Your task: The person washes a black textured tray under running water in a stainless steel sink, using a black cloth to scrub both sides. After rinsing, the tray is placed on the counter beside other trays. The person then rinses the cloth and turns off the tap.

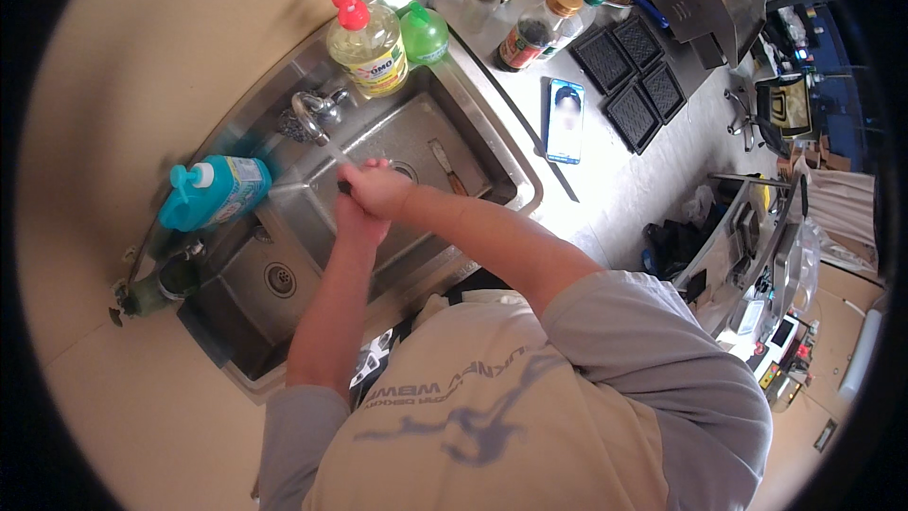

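Over the double steel sink [284, 191], my two hands are pressed together just below the metal faucet [310, 118], with water running onto them. My right hand [380, 187] is closed, lying over and against my left hand [357, 220]. My left hand is closed as well, its fingers mostly hidden under the right. A small dark patch shows between them; I cannot tell whether it is a held thing. In the basin right of my hands lies a flat-bladed tool [446, 167] with a brown handle.
Left of the faucet stands a teal pump bottle [222, 191]. Behind the basin are a red-capped bottle [371, 49] and a green bottle [424, 36]. On the right counter lie a lit phone [565, 123], black waffle plates [632, 114] and sauce bottles [530, 38].
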{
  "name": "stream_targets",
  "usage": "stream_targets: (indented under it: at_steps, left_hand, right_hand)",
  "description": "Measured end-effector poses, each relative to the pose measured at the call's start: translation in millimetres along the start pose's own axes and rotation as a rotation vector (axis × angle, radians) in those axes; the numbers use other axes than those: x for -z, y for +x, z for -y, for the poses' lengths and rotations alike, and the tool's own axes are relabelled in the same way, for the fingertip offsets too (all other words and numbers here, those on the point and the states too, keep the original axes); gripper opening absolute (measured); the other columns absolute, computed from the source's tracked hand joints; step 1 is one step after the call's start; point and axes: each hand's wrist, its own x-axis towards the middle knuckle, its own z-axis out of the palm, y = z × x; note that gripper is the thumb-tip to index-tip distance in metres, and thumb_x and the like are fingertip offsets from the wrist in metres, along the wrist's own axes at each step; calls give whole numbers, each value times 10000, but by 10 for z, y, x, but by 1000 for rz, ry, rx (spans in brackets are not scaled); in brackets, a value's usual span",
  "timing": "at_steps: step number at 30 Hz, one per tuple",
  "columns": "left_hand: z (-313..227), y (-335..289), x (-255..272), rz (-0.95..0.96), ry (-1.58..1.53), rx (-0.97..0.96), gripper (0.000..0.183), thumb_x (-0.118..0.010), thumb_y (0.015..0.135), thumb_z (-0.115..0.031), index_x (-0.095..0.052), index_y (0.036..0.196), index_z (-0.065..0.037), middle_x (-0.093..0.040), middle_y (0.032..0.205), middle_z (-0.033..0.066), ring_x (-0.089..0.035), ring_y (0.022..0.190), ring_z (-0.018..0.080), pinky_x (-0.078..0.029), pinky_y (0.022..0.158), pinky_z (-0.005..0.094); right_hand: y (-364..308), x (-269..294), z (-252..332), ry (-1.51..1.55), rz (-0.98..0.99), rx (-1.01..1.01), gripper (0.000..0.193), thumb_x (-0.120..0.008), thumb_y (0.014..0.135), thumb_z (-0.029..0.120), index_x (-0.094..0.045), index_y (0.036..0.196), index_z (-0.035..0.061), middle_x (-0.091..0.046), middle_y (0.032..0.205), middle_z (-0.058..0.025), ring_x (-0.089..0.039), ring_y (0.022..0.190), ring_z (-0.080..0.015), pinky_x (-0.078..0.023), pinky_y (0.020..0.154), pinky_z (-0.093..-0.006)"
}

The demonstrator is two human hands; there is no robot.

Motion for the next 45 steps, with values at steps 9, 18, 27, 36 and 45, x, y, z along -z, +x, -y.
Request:
stream_targets:
  at_steps: [9,18,27,36,45]
  left_hand:
    - [-135,-360,-109,-108,1408,-395,766,-669,920,-139,-253,1560,-82,-404,1524,104,-410,1399,237,-369,1117,401]
    - [-215,134,273,149,1377,-526,635,-709,867,-12,-414,1429,-19,-550,1300,90,-573,1169,196,-471,995,342]
    - [-164,272,479,324,1662,-704,334,-603,961,-78,-545,1285,-21,-638,1167,105,-614,1093,204,-499,926,353]
    - [-286,60,-116,-185,1708,-306,649,-523,802,120,-572,1411,-99,-665,1235,122,-657,1039,219,-530,874,320]
    - [-181,-110,-229,-89,1326,-506,475,-602,835,40,-653,1298,-55,-611,1353,134,-589,1232,247,-454,1043,341]
  right_hand:
    - [48,398,-123,-84,-23,109,490,-305,1040,430,-603,1139,54,-707,1084,-228,-676,1004,-432,-537,842,-493]
    - [-139,612,155,-30,45,246,299,-620,845,119,-610,1139,63,-708,1034,-196,-677,994,-407,-539,828,-485]
    - [-552,947,453,-90,-43,257,252,-547,884,82,-636,1120,76,-679,1103,-183,-662,1025,-396,-536,852,-465]
    - [-481,799,-290,-291,-156,-90,394,-581,858,30,-583,1250,71,-526,1394,-189,-541,1255,-407,-478,1034,-462]
    - [-108,282,-437,29,-108,73,481,-697,817,98,-559,1274,39,-617,1262,-232,-582,1197,-416,-492,984,-462]
